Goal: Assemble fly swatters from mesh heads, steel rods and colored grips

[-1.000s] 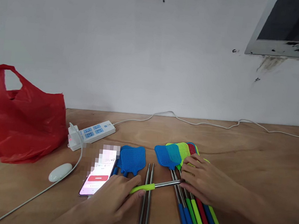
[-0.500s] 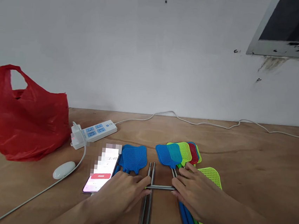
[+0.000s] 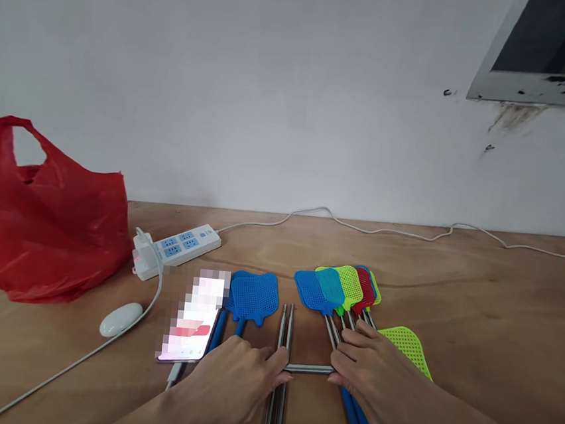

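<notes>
My left hand (image 3: 233, 384) and my right hand (image 3: 371, 374) hold the two ends of a short metal rod (image 3: 308, 369) that lies crosswise over the table. Each hand is closed round its end. Under the left end lie two loose metal rods (image 3: 285, 332), side by side. My right hand rests over a fan of fly swatters (image 3: 338, 288) with blue, teal, green and red heads. A lime green swatter head (image 3: 407, 346) lies just right of that hand. Two blue swatters (image 3: 253, 296) lie beside a lit phone (image 3: 194, 329).
A red plastic bag (image 3: 45, 216) stands at the far left. A white power strip (image 3: 176, 248) with a cable lies behind the phone, with a white oval device (image 3: 121, 317) near it. A cord (image 3: 410, 234) runs along the wall. The wooden table (image 3: 502, 313) stretches right.
The rod between my hands has shortened: its lime green grip, visible a second ago, is now hidden in my left hand. The lime green head has come out from under my right hand to the right.
</notes>
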The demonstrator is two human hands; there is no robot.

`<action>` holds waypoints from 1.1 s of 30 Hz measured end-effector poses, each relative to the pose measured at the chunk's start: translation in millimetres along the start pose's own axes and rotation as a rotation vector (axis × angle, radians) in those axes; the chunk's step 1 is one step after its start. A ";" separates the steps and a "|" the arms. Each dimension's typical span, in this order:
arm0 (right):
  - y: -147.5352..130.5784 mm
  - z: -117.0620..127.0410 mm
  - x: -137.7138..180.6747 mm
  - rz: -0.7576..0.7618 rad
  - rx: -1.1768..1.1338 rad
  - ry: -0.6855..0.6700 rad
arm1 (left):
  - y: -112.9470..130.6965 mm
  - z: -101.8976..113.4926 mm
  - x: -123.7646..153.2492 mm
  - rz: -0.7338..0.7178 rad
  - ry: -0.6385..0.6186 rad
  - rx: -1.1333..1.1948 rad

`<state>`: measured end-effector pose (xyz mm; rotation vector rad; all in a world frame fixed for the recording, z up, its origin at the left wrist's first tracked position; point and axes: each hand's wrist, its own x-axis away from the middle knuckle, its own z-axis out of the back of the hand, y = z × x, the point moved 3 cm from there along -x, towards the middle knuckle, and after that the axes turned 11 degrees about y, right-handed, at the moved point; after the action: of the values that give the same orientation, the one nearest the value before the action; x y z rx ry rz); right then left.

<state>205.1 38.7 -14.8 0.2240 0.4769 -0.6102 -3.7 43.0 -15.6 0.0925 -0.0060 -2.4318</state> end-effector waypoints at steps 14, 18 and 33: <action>0.9 7.6 -0.8 -0.020 -0.001 0.033 | 9.6 8.7 -6.5 -0.009 0.048 -0.010; -1.2 14.5 -2.6 0.005 -0.013 0.036 | 11.9 6.0 -4.7 -0.014 0.029 -0.006; 17.5 23.3 7.7 -0.056 -0.077 -0.043 | -11.5 12.0 25.2 0.109 0.084 0.183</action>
<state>229.5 41.0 2.8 0.1247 0.4655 -0.6484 -31.1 35.1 -5.6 0.2694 -0.1917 -2.3117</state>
